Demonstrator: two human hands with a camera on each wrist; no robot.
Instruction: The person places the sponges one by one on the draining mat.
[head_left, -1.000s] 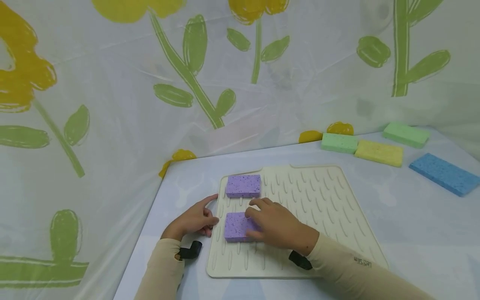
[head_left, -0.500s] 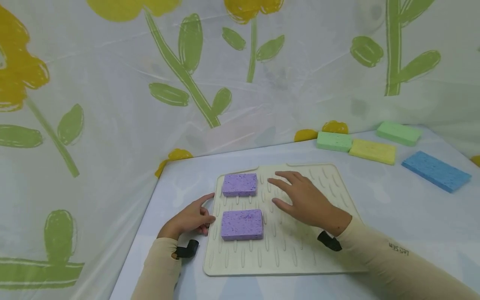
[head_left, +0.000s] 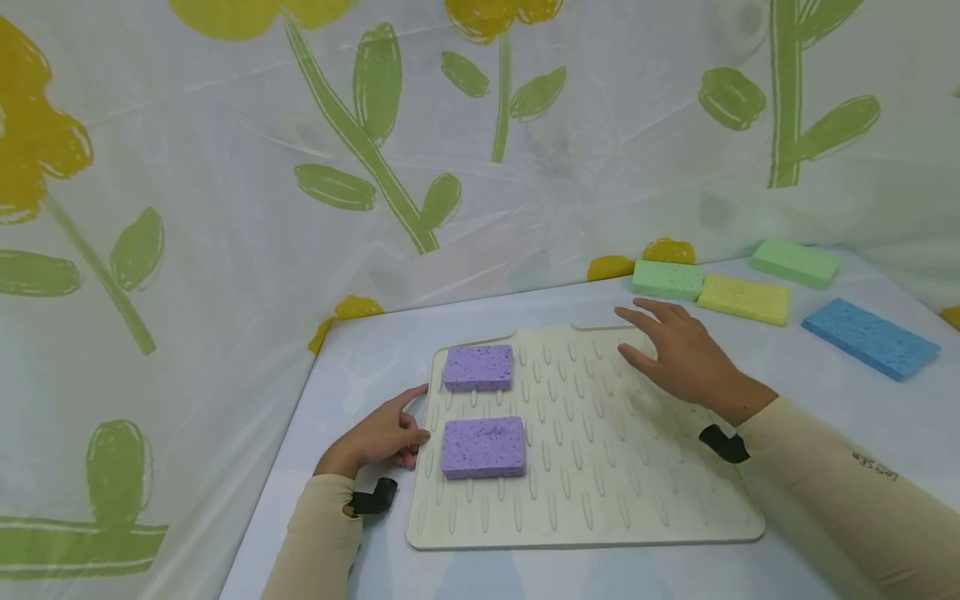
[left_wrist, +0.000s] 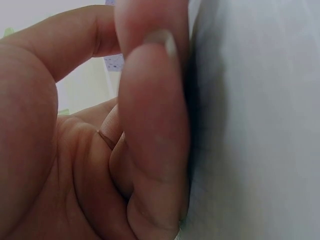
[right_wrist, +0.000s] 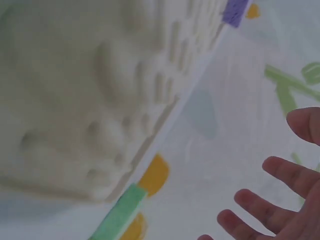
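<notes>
Two purple sponges lie flat on the left part of a cream ridged mat [head_left: 615, 467]: a far sponge [head_left: 478, 367] near its back corner and a near sponge [head_left: 483, 447] in front of it. My left hand [head_left: 381, 435] rests at the mat's left edge, index finger and thumb reaching to the rim. In the left wrist view the other fingers [left_wrist: 155, 110] are loosely bent against the tabletop, holding nothing. Over the mat's back right corner hovers my right hand [head_left: 686, 354], fingers spread and nothing in it; the right wrist view also shows its spread fingertips [right_wrist: 272, 165].
Beyond the mat at the back right lie a green sponge [head_left: 667, 280], a yellow sponge [head_left: 744, 299], another green sponge [head_left: 797, 263] and a larger blue sponge [head_left: 870, 338]. A flower-printed sheet [head_left: 570, 192] hangs behind the table.
My right hand has let go of the near purple sponge and moved right and back across the mat, toward the other sponges. The left hand keeps its place at the mat's edge.
</notes>
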